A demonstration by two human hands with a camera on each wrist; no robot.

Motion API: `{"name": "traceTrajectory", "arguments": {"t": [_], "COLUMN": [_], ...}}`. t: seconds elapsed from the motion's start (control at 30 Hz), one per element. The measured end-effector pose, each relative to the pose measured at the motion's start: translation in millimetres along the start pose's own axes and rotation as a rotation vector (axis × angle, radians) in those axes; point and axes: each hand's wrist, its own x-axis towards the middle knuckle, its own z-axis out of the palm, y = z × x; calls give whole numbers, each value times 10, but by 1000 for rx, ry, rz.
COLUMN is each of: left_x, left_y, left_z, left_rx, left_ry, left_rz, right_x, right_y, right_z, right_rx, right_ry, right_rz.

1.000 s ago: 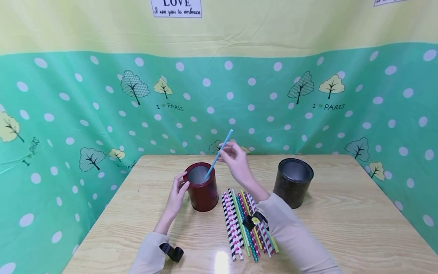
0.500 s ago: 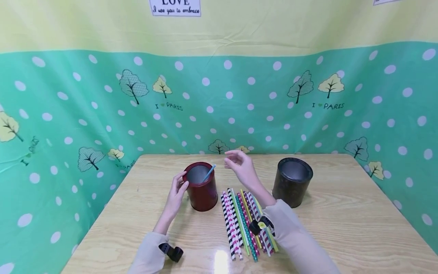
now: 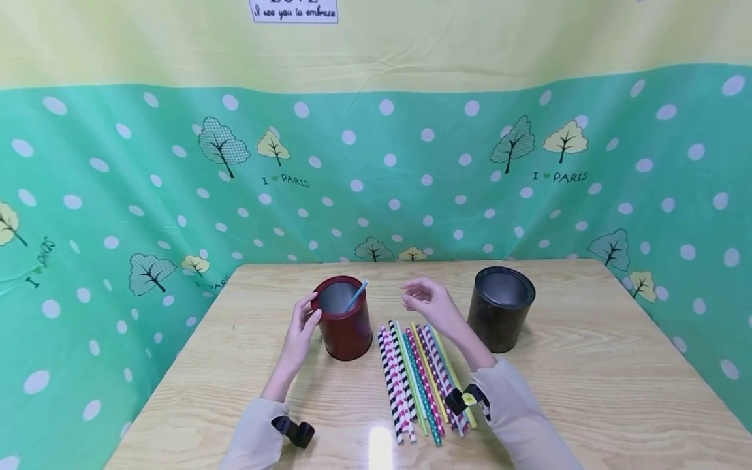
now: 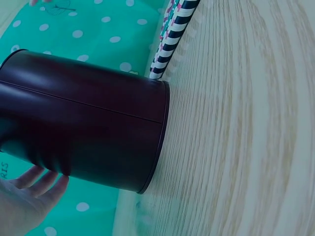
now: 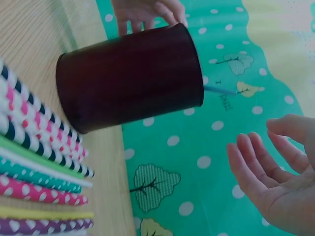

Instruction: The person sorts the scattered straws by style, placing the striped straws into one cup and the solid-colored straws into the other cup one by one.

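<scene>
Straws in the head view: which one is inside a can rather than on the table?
The plain blue straw leaning inside the red can, its upper end above the rim; the other straws in view lie bunched on the table.

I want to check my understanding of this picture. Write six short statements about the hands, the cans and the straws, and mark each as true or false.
1. The left hand touches the red can. True.
2. The red can lies on its side. False: it stands upright, as does the black can.
3. The right hand holds nothing. True.
4. The red can has no straw in it. False: a blue straw leans in it, one end above the rim.
5. The other straws lie on the table. True.
6. The black can is nearer to the left hand. False: it is nearer to the right hand.
</scene>
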Motion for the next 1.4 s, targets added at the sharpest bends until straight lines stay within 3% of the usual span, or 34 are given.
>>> {"name": "traceTrajectory", "arguments": {"t": [0.23,0.47,0.73,1.4], "left_x": [-44,-35,-16,-28], "left_y": [154,128,90,102], "left_z": [58,55,54,60], "left_rx": [23,22,5,15], "left_ry": [11,10,13,21], "left_rz": [-3,-1,8,-1], "right_x": [-122,-226,-302,-380], "right_y": [141,309,481,771], "right_z": [-61,-122,-200,-258], "right_rx": [-146,-264,-337,-413], "right_ry": [-17,-54,-96,-212], "right_rz": [47,101,174,160]}}
